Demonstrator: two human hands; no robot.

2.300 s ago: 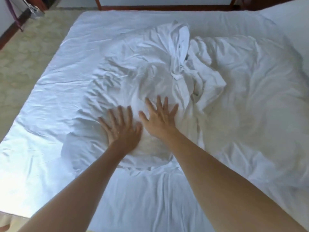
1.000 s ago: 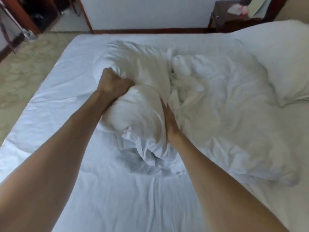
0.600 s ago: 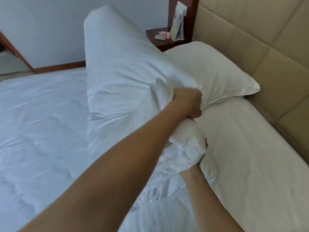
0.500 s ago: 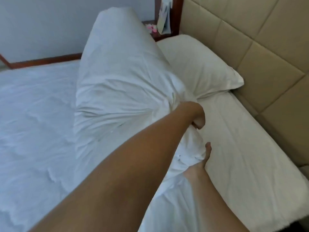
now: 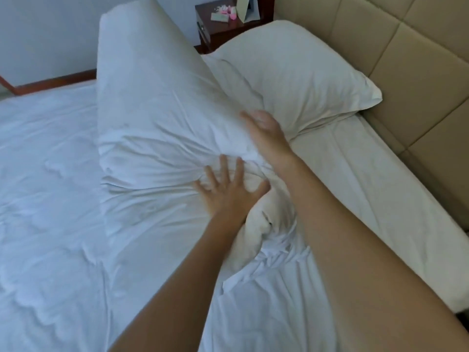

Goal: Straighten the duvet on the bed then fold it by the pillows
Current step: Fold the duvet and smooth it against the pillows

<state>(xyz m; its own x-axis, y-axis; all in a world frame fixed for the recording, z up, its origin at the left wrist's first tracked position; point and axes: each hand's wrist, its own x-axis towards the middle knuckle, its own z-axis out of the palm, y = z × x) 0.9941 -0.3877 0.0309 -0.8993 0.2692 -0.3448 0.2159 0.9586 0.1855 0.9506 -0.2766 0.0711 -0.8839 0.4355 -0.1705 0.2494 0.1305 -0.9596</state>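
Head view: we find the duvet (image 5: 162, 128) bundled lengthwise on the bed (image 5: 45, 199), its far end against the pillow (image 5: 291, 72). Left hand (image 5: 228, 196) and right hand (image 5: 266, 133) lie spread flat on it, gripping nothing. We advise pressing outward evenly to flatten the creases. Padded headboard (image 5: 411, 80) and dark nightstand (image 5: 215, 26) stand beyond.

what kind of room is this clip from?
Likely a bedroom, possibly a hotel room: a bed with white sheet, a pillow against a padded tan headboard, and a dark wooden nightstand beside it.
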